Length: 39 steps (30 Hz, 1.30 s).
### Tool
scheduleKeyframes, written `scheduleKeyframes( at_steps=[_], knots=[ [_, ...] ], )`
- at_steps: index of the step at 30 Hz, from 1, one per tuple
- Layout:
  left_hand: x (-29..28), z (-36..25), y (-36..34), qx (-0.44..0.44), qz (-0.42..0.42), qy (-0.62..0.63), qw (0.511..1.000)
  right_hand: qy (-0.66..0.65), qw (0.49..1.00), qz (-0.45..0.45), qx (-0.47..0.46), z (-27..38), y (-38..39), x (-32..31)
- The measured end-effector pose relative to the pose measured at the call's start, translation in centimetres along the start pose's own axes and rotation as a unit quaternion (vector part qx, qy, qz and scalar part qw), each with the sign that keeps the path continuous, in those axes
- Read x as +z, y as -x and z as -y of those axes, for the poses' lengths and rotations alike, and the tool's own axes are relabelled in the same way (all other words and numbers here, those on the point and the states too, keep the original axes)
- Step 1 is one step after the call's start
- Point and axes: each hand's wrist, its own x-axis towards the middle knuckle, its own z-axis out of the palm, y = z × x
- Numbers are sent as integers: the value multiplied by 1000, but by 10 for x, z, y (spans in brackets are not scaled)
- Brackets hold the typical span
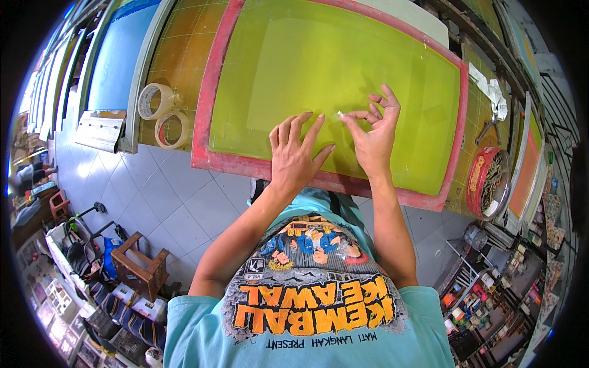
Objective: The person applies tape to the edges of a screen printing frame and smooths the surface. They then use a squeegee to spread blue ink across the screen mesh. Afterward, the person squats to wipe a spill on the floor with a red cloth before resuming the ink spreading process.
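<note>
A large screen-printing frame (205,113) with red-pink edges lies flat in front of me, its mesh (294,55) a translucent yellow-green. My left hand (296,147) rests palm down over the near part of the mesh, fingers stretched and a little apart, holding nothing. Just to its right, my right hand (375,135) pinches a tiny white piece (340,114) between thumb and index finger, close above the mesh. The other fingers of that hand are raised and loosely curled. What the white piece is made of is too small to tell.
Two tape rolls (172,130) lie left of the frame, beside a metal plate (102,130) and a blue screen (126,55). To the right are a round red tin (486,183) of small items, crumpled white paper (491,92) and a dark tool (486,130). A wooden stool (140,265) stands on the tiled floor.
</note>
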Motion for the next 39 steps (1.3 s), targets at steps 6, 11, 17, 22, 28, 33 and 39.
scheduleKeyframes(
  at_steps=[6,11,17,22,28,33,39],
  knots=[
    [-2,-1,-1,-1,16,-14,1000,20,1000,7,4,-2,0,2],
    [-1,-2,-2,11,25,-34,999,11,1000,2,13,-5,2,3],
    [4,-6,-6,31,27,-75,996,49,999,3,-18,-10,4,4],
    [5,-10,-7,21,53,-83,995,93,994,-12,-54,-10,4,6],
    [8,-7,-7,4,34,-56,998,198,973,-54,-105,-9,6,6],
    [9,-5,-5,0,15,-30,999,340,935,-100,-10,-11,7,2],
    [10,-4,-5,12,-1,-32,999,369,922,-111,-41,-2,3,12]
  ],
)
